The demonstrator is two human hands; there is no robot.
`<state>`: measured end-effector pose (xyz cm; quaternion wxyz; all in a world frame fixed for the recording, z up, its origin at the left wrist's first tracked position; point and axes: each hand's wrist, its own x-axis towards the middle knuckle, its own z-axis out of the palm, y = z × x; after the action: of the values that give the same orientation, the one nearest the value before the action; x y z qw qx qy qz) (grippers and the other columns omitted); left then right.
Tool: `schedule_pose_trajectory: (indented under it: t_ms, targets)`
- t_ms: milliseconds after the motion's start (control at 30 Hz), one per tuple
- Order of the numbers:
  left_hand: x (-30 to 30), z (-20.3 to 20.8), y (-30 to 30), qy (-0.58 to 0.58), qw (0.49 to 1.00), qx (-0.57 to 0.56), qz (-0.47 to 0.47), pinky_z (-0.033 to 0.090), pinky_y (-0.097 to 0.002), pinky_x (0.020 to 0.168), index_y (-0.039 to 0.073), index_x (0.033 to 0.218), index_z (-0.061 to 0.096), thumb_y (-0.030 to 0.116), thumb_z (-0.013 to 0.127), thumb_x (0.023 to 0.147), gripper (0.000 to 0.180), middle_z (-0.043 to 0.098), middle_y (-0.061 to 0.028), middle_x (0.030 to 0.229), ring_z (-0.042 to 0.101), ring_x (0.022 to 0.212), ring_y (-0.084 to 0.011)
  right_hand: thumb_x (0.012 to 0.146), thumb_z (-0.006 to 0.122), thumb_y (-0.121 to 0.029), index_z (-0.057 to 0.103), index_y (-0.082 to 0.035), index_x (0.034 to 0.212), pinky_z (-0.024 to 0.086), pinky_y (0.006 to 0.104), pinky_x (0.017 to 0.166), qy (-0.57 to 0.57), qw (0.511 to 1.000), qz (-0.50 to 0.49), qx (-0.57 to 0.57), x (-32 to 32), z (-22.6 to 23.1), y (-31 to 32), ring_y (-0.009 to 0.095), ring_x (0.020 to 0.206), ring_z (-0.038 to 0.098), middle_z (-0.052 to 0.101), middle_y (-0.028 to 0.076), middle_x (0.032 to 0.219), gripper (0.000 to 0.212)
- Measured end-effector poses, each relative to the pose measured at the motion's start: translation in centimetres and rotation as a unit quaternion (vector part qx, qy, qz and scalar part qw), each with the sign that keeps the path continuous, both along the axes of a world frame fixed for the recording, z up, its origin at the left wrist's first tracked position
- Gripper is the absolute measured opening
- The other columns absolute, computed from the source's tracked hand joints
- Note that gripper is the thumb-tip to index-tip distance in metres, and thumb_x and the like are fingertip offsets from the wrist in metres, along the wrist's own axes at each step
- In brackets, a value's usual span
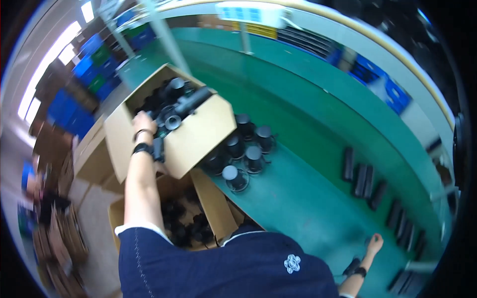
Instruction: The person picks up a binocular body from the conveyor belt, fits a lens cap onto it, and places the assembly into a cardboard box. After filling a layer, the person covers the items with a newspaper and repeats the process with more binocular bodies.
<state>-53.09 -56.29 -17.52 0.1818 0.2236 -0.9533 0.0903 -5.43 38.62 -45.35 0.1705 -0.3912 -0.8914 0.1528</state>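
Observation:
My left hand reaches into an open cardboard box on the left, its fingers curled among black plastic parts. What they hold is hidden. A black cylinder and a ring-ended part lie on top of the pile. My right hand is over the green bench at the lower right, its fingers curled in. Whether anything small is in them cannot be made out. Several black cup-shaped parts stand beside the box.
A second open box with black parts sits below the first. Dark oblong pieces lie in a row at the right. A post rises behind the box. Blue crates and flattened cardboard are at the left.

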Motion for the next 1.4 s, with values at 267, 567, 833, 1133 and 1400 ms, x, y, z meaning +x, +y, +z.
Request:
schedule_pose_trajectory:
  t_ms: [267,567,833,1133,1400]
  targets:
    - [-9.8,-8.4,-7.3,-0.254,0.965,-0.002,-0.059,0.040,-0.0425,0.102,-0.006,0.140,0.024,0.053,0.073,0.070,0.104,0.040,-0.0294,0.137,0.047,0.122,-0.0405,0.081,0.061,-0.057,0.048,-0.015,0.134,0.045,0.0451,0.095,-0.148,0.852,-0.498,-0.072,23.0,-5.8,1.5,0.036,0.116,0.053,0.055,0.016,0.128,0.068]
    - [-0.1,10.1,6.7,0.074,0.850,0.350,-0.387,0.043,-0.0346,0.094,-0.005,0.129,0.043,0.006,0.073,0.075,0.063,0.053,-0.0134,0.120,0.053,0.103,-0.0220,0.080,0.065,-0.047,0.052,-0.013,0.130,0.044,0.0413,0.097,-0.083,0.856,-0.497,-0.114,15.9,-4.0,-7.0,0.034,0.114,0.055,0.059,0.020,0.122,0.062]
    - [14.5,2.7,37.8,-0.167,0.624,0.482,-0.592,0.044,-0.0335,0.091,0.003,0.122,0.045,0.011,0.076,0.072,0.060,0.050,-0.0082,0.115,0.051,0.107,-0.0205,0.076,0.060,-0.065,0.036,-0.033,0.140,0.037,0.0603,0.096,-0.288,0.859,-0.392,-0.161,6.5,-1.9,-11.3,0.037,0.125,0.039,0.039,0.013,0.137,0.075]
    - [20.1,-12.0,44.1,-0.250,0.502,0.602,-0.569,0.040,-0.0309,0.096,0.005,0.127,0.040,0.016,0.080,0.073,0.068,0.050,-0.0072,0.116,0.049,0.111,-0.0165,0.078,0.069,-0.038,0.041,-0.023,0.137,0.041,0.0523,0.094,-0.242,0.930,-0.278,-0.020,-0.8,-1.0,-12.8,0.035,0.120,0.044,0.045,0.013,0.132,0.066]
    - [21.7,-20.1,43.0,-0.130,0.559,0.611,-0.545,0.043,-0.0412,0.090,0.007,0.118,0.050,0.018,0.081,0.062,0.065,0.054,-0.0151,0.113,0.051,0.107,-0.0319,0.075,0.075,-0.018,0.060,0.005,0.111,0.049,0.0455,0.084,-0.111,0.990,0.081,0.018,-0.1,-4.5,-7.5,0.039,0.094,0.061,0.063,0.025,0.106,0.045]
